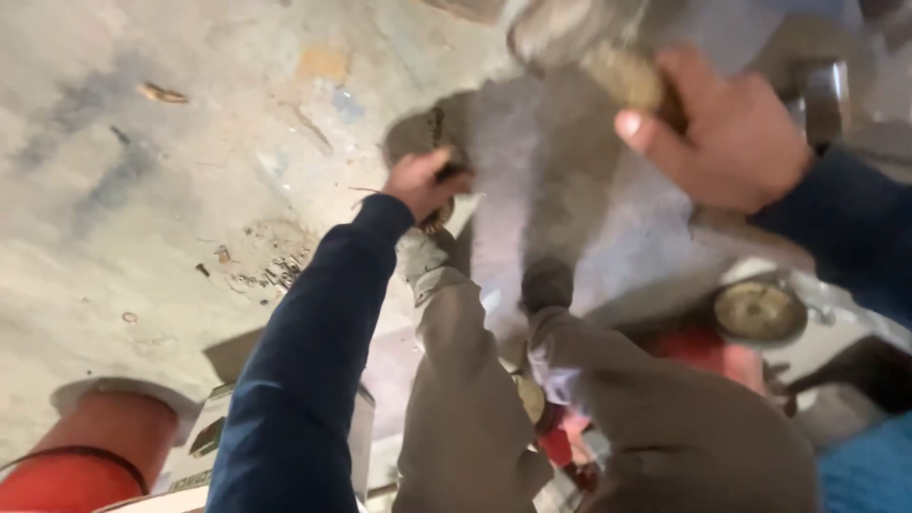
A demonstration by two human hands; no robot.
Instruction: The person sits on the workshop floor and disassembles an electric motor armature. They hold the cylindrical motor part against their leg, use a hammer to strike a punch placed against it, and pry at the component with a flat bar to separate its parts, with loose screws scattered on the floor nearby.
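1. Hands first: the left hand [423,182], in a dark blue sleeve, is closed around a small dark tool [446,176] whose kind cannot be told through the blur. It sits low against the grey machine body [570,190], touching it at the left edge.
2. Right hand [727,128], also blue-sleeved, is up at the top right, its fingers wrapped around a brownish, rounded part [622,76] at the top of the machine body; the thumb sticks out to the left.
3. Legs in grey-brown trousers [465,408] fill the bottom middle, and a dark shoe tip [547,283] rests near the foot of the machine body.
4. Round brass-coloured disc [758,312] lies to the right, on a red part [708,353] just beside the right knee.
5. Concrete floor [171,190] takes up the left half, stained and scuffed, with a scatter of small bits [275,269] near the left sleeve.
6. Red cylinder [95,456] with a pale rim stands at the bottom left corner, and a white box [214,437] is just beside it, partly hidden by the left arm.
7. Blue patch [869,470] shows at the bottom right corner; what it is cannot be told.
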